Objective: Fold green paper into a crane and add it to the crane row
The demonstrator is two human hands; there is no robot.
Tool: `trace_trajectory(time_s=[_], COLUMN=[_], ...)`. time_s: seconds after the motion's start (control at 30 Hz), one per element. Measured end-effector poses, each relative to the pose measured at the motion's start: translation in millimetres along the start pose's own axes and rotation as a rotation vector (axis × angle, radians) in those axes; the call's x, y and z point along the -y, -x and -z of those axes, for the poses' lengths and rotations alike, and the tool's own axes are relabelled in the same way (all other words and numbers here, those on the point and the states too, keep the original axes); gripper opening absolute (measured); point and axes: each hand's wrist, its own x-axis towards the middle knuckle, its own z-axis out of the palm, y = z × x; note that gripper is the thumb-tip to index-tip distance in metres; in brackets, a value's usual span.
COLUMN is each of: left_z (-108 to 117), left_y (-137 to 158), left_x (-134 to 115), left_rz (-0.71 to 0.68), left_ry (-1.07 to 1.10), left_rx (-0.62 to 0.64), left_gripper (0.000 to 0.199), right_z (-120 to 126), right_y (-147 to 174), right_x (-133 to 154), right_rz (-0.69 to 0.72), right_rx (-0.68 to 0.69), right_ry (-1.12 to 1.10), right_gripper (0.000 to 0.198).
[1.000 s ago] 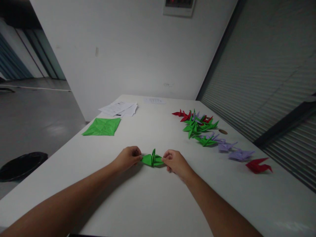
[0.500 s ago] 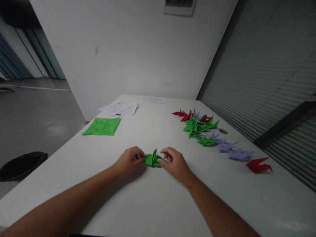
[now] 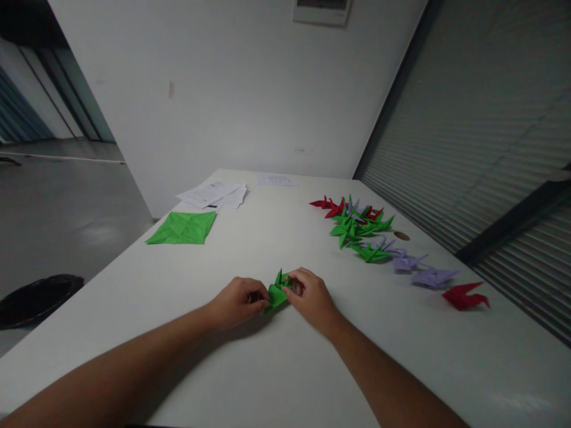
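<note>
A green origami crane (image 3: 277,295) is between my hands, just above or on the white table; its pointed part sticks up and it lies at a slant. My left hand (image 3: 241,302) pinches its near left end between thumb and fingers. My right hand (image 3: 307,292) grips the far right part, with the fingertips covering some of the paper. Green creased paper (image 3: 182,228) lies flat at the left.
Several finished paper cranes in green, lilac and red, among them a red crane (image 3: 466,296), line the right side. Printed sheets (image 3: 212,194) lie at the back left. A round brown cable hole (image 3: 401,236) is near the blinds. A black bin (image 3: 40,300) stands beside the table.
The green crane has turned, its left end swinging toward me. My left hand has moved nearer and right; my right hand has closed on the paper.
</note>
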Motion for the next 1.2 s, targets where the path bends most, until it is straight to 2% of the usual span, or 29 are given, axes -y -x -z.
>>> trace_trajectory(time_s=[0.13, 0.27, 0.4, 0.57, 0.7, 0.9, 1.2], left_z=[-2.2, -3.8, -5.6, -5.3, -4.6, -5.8, -5.2], left_y=[-2.5, -5.1, -6.7, -5.3, -3.6, -5.2, -5.8], left_x=[5.6, 9.9, 10.9, 7.5, 6.3, 4.2, 7.6], left_rz=[-0.007, -0.004, -0.033, -0.112, -0.226, -0.398, -0.352], left_ry=[0.007, 0.073, 0.168, 0.185, 0.183, 0.149, 0.057], left_rx=[-0.15, -0.28, -0.259, -0.23, -0.222, -0.225, -0.296], left_gripper=[0.011, 0.026, 0.035, 0.028, 0.032, 0.016, 0.017], right_z=[-1.3, -3.4, -5.0, -4.6, -4.3, -9.3, -9.0], right_y=[0.2, 1.4, 2.7, 3.2, 2.9, 4.2, 4.9], right_x=[-1.3, 0.2, 3.3, 7.5, 9.6, 8.9, 7.9], right_rz=[-0.005, -0.007, -0.014, 0.036, 0.049, 0.079, 0.072], right_rx=[0.016, 0.058, 0.1, 0.129, 0.145, 0.161, 0.175], right_ry=[-0.073, -0.161, -0.228, -0.224, -0.211, -0.218, -0.201], right_gripper=[0.013, 0.016, 0.021, 0.022, 0.018, 0.025, 0.023])
